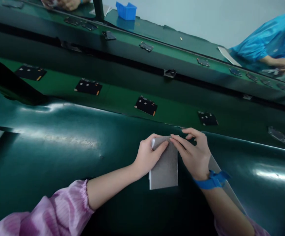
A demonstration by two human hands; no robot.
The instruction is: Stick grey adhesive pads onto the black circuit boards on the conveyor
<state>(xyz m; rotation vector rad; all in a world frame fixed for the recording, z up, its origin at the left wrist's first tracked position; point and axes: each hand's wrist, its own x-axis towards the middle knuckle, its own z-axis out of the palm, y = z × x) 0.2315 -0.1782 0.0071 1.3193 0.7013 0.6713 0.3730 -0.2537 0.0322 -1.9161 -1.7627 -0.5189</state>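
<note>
A grey rectangular sheet with a white backing lies on the dark green mat in front of me. My left hand pinches its upper left corner, thumb on top. My right hand, with a blue strap on the wrist, pinches the top edge with thumb and forefinger, the other fingers raised. A second grey strip runs under my right forearm.
A green conveyor belt beyond the mat carries several black flat parts. A second belt behind it holds smaller dark pieces. A blue bin stands at the back. A person in a blue coat works at the right; another person's hands show at top left.
</note>
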